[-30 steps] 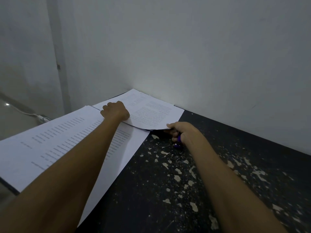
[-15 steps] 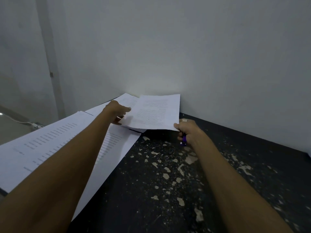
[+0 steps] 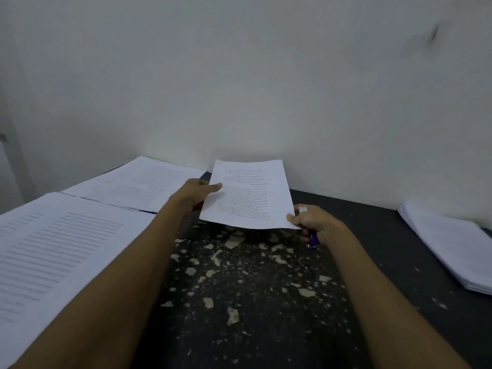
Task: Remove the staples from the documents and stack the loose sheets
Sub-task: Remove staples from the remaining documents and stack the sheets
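Both my hands hold a printed document (image 3: 250, 194) up above the dark table (image 3: 239, 302), in front of the wall. My left hand (image 3: 198, 194) pinches its left edge, thumb on top. My right hand (image 3: 312, 222) grips its near right corner and also holds a small purple staple remover (image 3: 313, 241) against the palm. Whether the sheets are stapled cannot be told. A pile of printed documents (image 3: 138, 185) lies flat at the far left. A nearer pile of printed sheets (image 3: 53, 243) lies partly under my left forearm.
A stack of white sheets (image 3: 450, 241) lies at the table's right edge. The dark tabletop is worn, with pale chipped patches in the middle. A plain white wall stands close behind the table.
The document was lifted off the far-left pile and carried right, toward the middle. My view swung right, bringing the right-hand stack into sight.
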